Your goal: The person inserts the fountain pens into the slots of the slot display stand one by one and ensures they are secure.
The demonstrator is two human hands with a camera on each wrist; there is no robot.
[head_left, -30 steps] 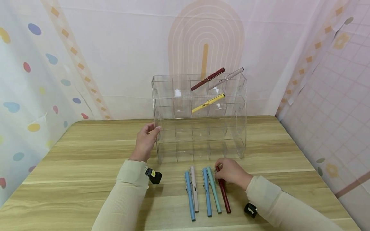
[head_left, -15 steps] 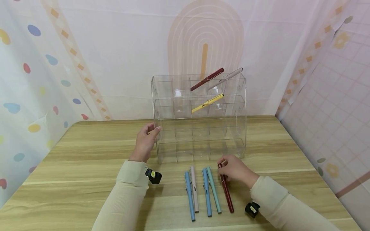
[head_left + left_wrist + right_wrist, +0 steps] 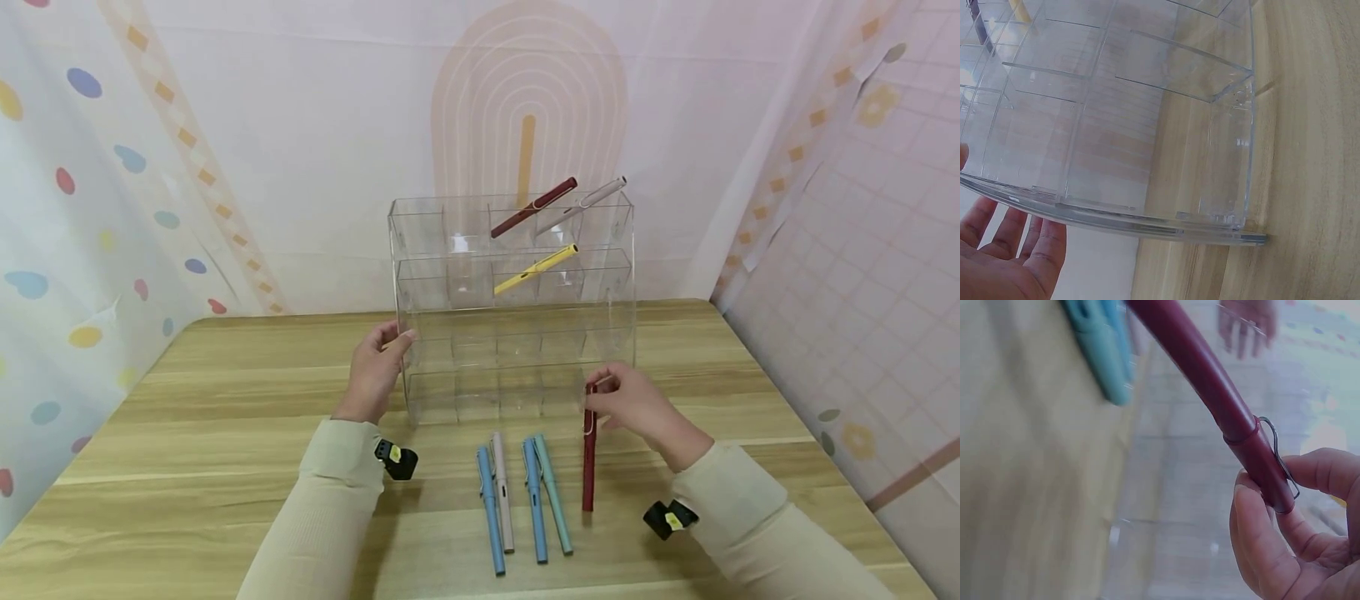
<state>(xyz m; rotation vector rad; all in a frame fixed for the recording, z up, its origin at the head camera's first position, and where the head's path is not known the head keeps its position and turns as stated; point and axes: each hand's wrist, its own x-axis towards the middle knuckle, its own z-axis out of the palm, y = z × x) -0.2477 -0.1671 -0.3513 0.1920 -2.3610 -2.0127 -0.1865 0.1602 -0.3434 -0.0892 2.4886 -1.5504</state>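
Note:
My right hand (image 3: pixel 633 404) pinches a dark red pen (image 3: pixel 589 467) by its clip end, the barrel hanging down at the front right of the clear acrylic rack (image 3: pixel 521 310). In the right wrist view, thumb and fingers close round the cap of this red pen (image 3: pixel 1210 381) beside its metal clip. My left hand (image 3: pixel 375 367) grips the rack's left side panel, thumb in front and fingers behind; the left wrist view shows those fingers (image 3: pixel 1047 250) outside the panel. On the table lie two blue pens (image 3: pixel 491 512), a pale pinkish pen (image 3: pixel 502 500) and a green pen (image 3: pixel 555 500).
Another dark red pen (image 3: pixel 534 208) and a pale pen (image 3: pixel 592 198) lean in the rack's top tier. A yellow pen (image 3: pixel 536 269) leans one tier below. The wooden table (image 3: pixel 225 467) meets patterned cloth (image 3: pixel 337 150) at the back and sides.
My right hand has lifted the dark red pen off the table and carried it up and right, towards the rack; the pen now hangs nearly upright. The left hand keeps its hold.

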